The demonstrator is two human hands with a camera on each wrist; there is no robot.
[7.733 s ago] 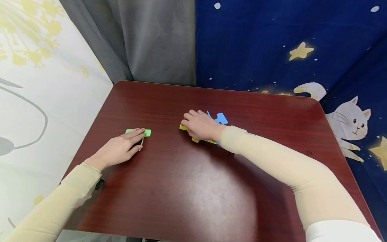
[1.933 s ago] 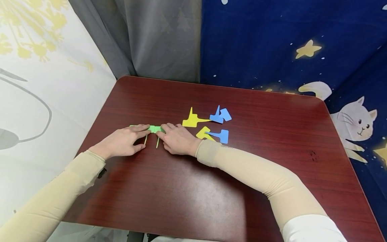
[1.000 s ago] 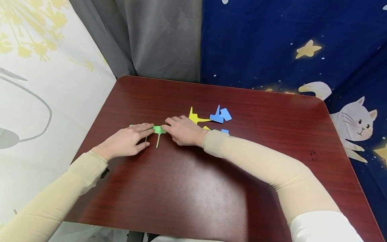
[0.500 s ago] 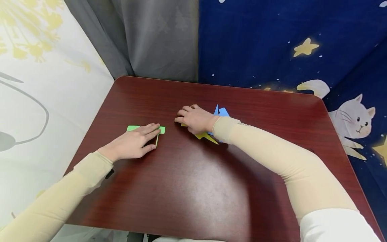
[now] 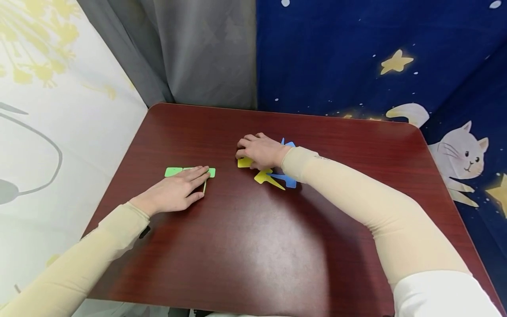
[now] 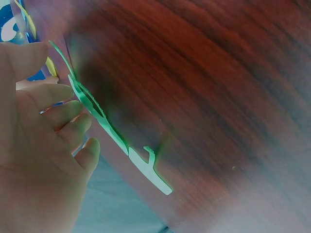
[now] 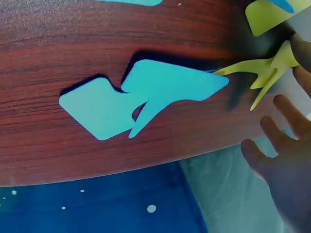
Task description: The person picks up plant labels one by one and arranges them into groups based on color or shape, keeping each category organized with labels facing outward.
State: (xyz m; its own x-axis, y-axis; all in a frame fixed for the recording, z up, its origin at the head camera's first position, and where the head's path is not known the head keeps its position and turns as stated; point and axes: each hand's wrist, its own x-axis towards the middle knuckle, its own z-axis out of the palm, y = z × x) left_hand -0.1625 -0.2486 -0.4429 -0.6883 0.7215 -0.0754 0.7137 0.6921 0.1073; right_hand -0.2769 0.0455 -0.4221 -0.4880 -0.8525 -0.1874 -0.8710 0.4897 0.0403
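My left hand [image 5: 174, 188] lies over a row of green T-shaped plant labels [image 5: 173, 171], its fingers extended across them. In the left wrist view, the green labels [image 6: 148, 167] stand end to end, some bowed up from the table. My right hand [image 5: 263, 152] pinches a yellow plant label [image 5: 244, 163] between thumb and forefinger, the other fingers spread. The right wrist view shows this yellow label [image 7: 272, 68] with two stems sticking out, partly hidden by the hand. Nearer me, another yellow label [image 5: 263, 177] lies under the stem of a blue label [image 5: 291, 181].
Two overlapping blue labels [image 7: 170, 80] lie beside the right hand, mostly hidden by the wrist in the head view. The dark red table [image 5: 253, 246] runs back to a grey curtain [image 5: 210, 57] and a blue starry curtain [image 5: 336, 57].
The green row is one label longer than at first. My right hand has left the row's right end and moved right to the yellow labels. My left hand has shifted slightly right.
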